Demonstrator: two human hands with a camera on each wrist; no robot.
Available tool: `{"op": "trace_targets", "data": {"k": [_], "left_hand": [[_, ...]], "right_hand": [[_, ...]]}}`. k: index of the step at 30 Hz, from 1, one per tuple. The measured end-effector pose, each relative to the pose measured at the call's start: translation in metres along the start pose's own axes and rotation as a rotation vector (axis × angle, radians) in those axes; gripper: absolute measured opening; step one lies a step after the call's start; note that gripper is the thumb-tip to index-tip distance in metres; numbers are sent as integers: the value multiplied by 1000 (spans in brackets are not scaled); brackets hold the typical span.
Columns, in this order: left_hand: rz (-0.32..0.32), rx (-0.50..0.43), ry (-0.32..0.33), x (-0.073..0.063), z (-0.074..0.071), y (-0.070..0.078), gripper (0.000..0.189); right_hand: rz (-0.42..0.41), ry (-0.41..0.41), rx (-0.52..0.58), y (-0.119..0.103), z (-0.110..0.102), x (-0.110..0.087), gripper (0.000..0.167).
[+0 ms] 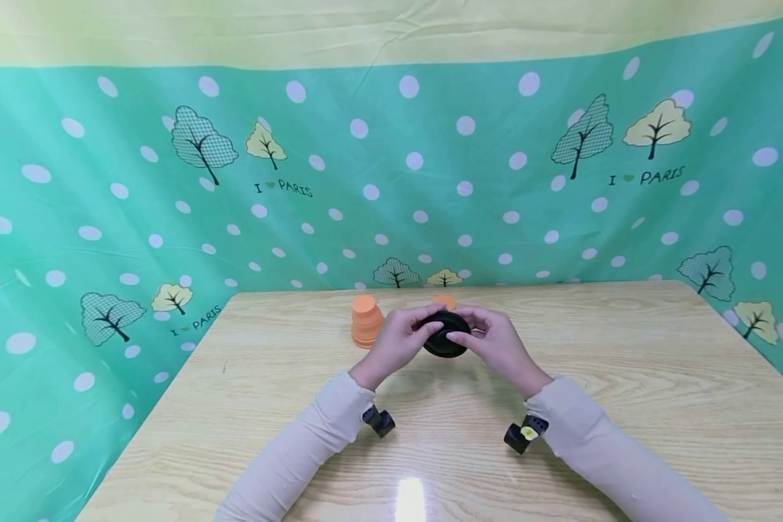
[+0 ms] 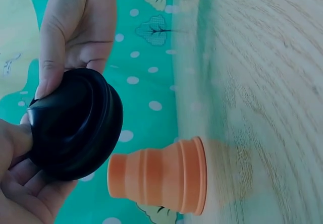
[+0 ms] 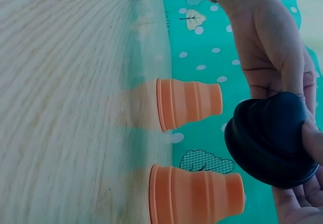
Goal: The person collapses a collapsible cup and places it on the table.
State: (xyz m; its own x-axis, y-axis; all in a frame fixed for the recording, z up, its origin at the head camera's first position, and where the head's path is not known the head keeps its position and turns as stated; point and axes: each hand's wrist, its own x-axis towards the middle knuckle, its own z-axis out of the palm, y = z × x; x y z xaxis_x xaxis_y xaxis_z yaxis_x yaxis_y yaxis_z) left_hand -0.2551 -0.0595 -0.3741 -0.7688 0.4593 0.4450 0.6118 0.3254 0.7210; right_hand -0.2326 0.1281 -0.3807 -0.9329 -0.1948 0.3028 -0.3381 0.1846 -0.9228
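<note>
Both hands hold a black collapsible cup above the table. It looks round and ringed, squashed flat, with its surface bent unevenly in the left wrist view. My left hand grips its left side, thumb on the near face and fingers behind. On the opposite side my right hand pinches the rim, its thumb also pressing the near face. Behind the left hand an orange stepped cup stands upside down on the table. A second orange cup stands behind the black one, mostly hidden in the head view.
The wood-grain table reaches back to a green dotted curtain printed with trees. A dark wrist camera is strapped under the left sleeve, and another camera under the right. Glare shows near the front of the table.
</note>
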Motion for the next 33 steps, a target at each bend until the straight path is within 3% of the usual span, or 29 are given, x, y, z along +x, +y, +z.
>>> {"op": "trace_targets", "data": {"k": [5,12,16,22,28,33], "left_hand": [[-19,-15,-2,0,1,-1,33],[-28,-126,36,0,-2,-1,43],[-88,-191,42,0,-6,-1,44],[-151,-225,-4,-2,-11,19,44],[-122,-281,41,-3,-11,28,38],[-144,-295,78,-4,-11,27,35]], "right_hand": [[10,7,5,2,1,0,31],[7,63,52,3,2,0,31],[20,105,121,1,2,1,31],[52,137,214,-1,2,2,29],[46,147,228,-1,4,2,30],[35,147,235,2,4,2,30]]}}
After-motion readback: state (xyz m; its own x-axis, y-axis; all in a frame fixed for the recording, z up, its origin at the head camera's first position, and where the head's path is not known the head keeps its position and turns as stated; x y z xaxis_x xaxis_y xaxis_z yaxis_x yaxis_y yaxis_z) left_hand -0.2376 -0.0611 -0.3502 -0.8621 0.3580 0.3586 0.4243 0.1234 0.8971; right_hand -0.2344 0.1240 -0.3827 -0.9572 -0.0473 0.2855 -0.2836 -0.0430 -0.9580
